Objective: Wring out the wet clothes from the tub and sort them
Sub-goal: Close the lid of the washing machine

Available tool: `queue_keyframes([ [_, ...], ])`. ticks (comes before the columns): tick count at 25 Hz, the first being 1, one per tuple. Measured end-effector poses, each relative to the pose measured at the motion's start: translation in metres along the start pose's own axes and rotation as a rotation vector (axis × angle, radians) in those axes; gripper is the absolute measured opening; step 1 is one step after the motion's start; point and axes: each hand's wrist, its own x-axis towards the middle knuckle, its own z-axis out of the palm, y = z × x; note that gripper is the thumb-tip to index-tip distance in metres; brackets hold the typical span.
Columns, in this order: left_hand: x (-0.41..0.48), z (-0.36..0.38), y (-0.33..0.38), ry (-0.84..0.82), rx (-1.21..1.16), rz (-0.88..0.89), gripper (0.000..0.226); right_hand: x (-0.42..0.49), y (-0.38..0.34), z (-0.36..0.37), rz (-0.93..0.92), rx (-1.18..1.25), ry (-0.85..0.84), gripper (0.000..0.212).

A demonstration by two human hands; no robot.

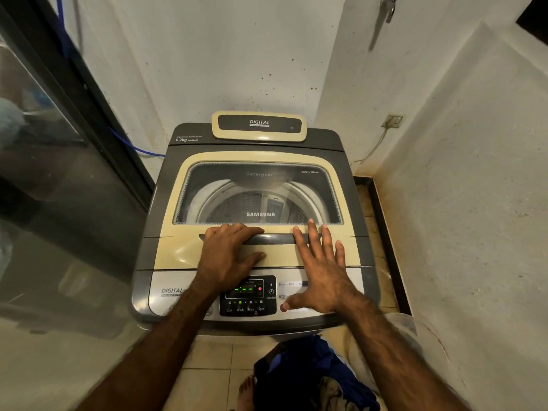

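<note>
A top-loading washing machine (pixel 166 203) stands in a corner, its cream lid (pixel 184 241) closed. Through the glass window (pixel 258 191) the metal drum shows; I cannot see clothes inside. My left hand (pixel 228 253) rests on the lid, fingers curled over the dark handle bar (pixel 275 239). My right hand (pixel 320 268) lies flat with fingers spread over the lid's front edge, its thumb on a red button of the control panel (pixel 247 295). A heap of dark blue and black clothes (pixel 311 375) lies below the machine's front, by my bare foot (pixel 246 390).
White walls close in behind and on the right, with a socket and cable (pixel 392 121). A dark glass door (pixel 59 161) runs along the left, a blue hose (pixel 142 149) beside it. The floor is tan tile (pixel 207 354). A whitish tub rim (pixel 406 324) shows at right.
</note>
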Motion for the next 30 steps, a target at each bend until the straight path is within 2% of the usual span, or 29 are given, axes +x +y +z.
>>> queue_keyframes([
  [30,-0.0006,0.0021,-0.0012,0.007,-0.003,-0.004,0.051,0.0002,-0.0013,0.0011,0.006,0.006,0.027,0.153],
])
